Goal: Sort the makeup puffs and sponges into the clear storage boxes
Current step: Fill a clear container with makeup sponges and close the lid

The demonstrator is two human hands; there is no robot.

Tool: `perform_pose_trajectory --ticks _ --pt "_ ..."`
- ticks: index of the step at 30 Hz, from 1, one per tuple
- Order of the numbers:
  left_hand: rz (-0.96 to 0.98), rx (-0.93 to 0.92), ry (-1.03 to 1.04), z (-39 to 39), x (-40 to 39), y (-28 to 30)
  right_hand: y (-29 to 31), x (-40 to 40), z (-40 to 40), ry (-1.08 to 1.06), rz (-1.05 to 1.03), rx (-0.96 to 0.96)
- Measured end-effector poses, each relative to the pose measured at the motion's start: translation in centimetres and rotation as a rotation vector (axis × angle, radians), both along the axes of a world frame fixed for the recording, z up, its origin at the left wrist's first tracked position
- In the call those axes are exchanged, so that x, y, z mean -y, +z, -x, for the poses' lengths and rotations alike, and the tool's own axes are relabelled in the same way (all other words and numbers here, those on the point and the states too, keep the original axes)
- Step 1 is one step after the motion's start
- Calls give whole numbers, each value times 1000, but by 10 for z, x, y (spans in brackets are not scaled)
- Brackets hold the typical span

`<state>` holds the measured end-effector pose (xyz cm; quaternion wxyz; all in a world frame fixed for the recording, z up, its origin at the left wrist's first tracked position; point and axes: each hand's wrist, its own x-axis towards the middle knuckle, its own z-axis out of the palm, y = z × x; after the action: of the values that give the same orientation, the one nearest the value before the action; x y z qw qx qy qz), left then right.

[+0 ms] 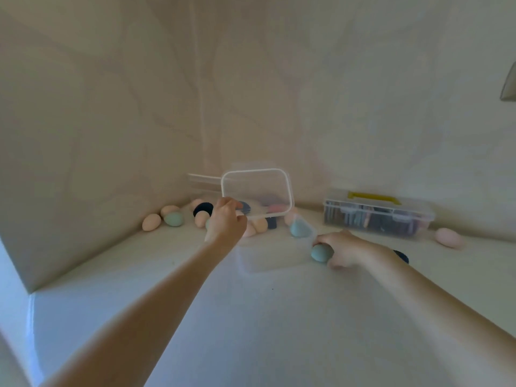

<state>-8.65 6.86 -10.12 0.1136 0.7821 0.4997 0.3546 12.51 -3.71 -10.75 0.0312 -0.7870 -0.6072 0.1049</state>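
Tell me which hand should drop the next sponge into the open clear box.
Right. The right hand already grips a green sponge just beside the open clear box. The left hand is occupied holding the lid up.

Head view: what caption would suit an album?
Left hand lifts clear lid; right hand holds green sponge.

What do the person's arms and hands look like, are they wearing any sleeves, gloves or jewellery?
Both forearms are bare up to the frame edge, with no sleeves in view. The left hand and right hand have no gloves; no watch, bracelet or ring is visible, though the picture is soft and blurred.
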Motion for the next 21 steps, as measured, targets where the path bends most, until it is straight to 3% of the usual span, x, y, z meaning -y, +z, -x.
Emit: perform_pose_trajectory --ticks 3,10,21 --pt "42 0 -12 2 7 -2 -5 5 -10 -9 -145 1" --pt "331 195 12 -11 16 -6 37 6 -10 -99 -518 -68" --pt "349 143 -45 -33 18 -4 5 11 -13 -318 -174 -228"
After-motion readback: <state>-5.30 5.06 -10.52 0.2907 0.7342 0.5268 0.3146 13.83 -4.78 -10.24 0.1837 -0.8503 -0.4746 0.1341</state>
